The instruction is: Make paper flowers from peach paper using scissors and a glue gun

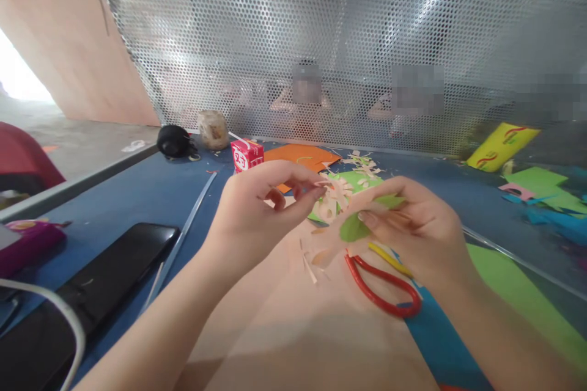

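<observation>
Over a pale peach sheet of paper (284, 324), my left hand (257, 214) is closed in a pinch on a thin pale paper strip (324, 183). My right hand (426, 232) is shut on a small green paper piece (353, 228), thumb in front. Just below that hand lies a red scissors handle (383, 302); the blades cannot be made out. A yellow bar (389, 258) shows next to it. Behind both hands, pale paper cuttings (337, 195) are heaped on a green paper (367, 178). Several thin slivers (309, 266) are scattered on the peach sheet.
A black phone (92, 299) and a white cable (68, 311) lie at left. A red drink carton (246, 156), a jar (213, 129) and orange paper (302, 156) stand or lie further back. At right are a yellow packet (502, 146) and green paper (518, 293). Perforated metal (257, 30) closes the back.
</observation>
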Tool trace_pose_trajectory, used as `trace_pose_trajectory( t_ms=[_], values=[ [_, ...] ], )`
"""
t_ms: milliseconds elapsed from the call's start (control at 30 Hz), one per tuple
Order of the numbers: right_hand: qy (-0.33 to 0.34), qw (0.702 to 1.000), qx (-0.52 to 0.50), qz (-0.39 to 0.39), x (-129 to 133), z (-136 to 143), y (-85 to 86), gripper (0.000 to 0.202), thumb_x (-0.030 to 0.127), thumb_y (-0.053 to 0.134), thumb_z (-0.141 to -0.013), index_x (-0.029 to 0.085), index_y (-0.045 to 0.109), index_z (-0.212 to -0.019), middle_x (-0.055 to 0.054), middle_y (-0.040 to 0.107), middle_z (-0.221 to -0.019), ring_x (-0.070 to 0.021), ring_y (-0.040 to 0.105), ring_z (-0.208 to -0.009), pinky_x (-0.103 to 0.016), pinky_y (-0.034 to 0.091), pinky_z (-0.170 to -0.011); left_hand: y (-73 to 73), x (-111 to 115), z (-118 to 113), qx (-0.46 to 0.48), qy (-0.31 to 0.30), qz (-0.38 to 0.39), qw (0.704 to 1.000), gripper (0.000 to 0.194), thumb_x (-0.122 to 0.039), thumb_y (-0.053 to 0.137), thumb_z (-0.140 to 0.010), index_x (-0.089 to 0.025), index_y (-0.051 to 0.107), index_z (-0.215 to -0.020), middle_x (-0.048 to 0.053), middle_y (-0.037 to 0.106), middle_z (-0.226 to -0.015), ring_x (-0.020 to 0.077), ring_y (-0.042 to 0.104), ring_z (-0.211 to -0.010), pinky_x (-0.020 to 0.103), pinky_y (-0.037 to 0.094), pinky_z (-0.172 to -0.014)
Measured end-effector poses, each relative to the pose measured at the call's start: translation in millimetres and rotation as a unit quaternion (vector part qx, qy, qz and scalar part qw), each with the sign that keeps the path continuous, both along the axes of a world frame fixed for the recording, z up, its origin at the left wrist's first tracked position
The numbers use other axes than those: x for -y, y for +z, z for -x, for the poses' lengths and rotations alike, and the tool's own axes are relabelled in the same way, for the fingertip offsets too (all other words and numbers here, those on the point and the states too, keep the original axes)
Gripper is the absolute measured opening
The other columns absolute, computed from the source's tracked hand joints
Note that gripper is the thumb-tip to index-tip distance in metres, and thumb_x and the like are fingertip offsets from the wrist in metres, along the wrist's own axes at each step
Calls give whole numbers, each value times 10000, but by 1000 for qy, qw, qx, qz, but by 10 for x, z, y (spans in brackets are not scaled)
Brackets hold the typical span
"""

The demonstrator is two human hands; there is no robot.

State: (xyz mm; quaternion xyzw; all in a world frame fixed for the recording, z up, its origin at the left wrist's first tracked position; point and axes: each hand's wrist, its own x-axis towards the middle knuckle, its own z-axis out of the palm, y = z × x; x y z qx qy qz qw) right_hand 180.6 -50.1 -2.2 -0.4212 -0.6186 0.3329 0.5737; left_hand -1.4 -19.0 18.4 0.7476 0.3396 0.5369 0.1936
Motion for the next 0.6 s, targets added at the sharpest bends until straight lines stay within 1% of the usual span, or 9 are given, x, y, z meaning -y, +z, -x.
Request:
trace_pose_trajectory(
  t_ms=[33,100,200,333,500,600],
  values=[
    [0,1000,-5,0,-2,1,0,114,192,663,-705,251,585,-765,26,672,-697,-150,659,-628,-237,554,-555,-12,7,-13,-4,15,-25,1000,102,-122,621,-700,-211,661,-727,-32,672,-702,71,561,-581,149,434,-462],
    [3,1000,-17,-1,-8,3,-4,120,184,669,-701,250,589,-762,27,671,-704,-146,662,-635,-228,556,-561,-38,21,-33,-5,20,-56,998,139,-82,605,-695,-205,654,-735,-25,672,-708,78,561,-584,159,433,-457],
    [-5,1000,-30,-3,-17,6,-5,125,180,679,-699,258,602,-760,31,670,-709,-145,670,-647,-222,565,-570,-71,38,-51,10,20,-63,998,134,-86,601,-704,-203,650,-747,-16,684,-738,87,583,-616,164,447,-469],
    [-24,999,-23,-6,-12,9,12,125,187,682,-702,272,610,-758,40,683,-695,-144,679,-639,-206,571,-560,-103,47,-68,2,10,-24,1000,123,-129,605,-722,-223,662,-778,-21,699,-778,99,620,-690,158,463,-489],
    [-40,999,-2,-8,-8,3,24,113,217,693,-687,254,611,-754,36,688,-684,-148,678,-630,-214,570,-548,-137,61,-91,29,34,4,999,101,-202,626,-722,-274,683,-765,-47,697,-754,96,620,-668,161,472,-506],
    [-40,999,4,-13,-11,-3,20,112,211,692,-690,257,614,-756,39,666,-684,-142,669,-639,-217,561,-560,-99,90,-92,32,14,77,996,82,-234,619,-726,-256,689,-764,-25,699,-775,124,625,-707,194,495,-555]
  ],
)
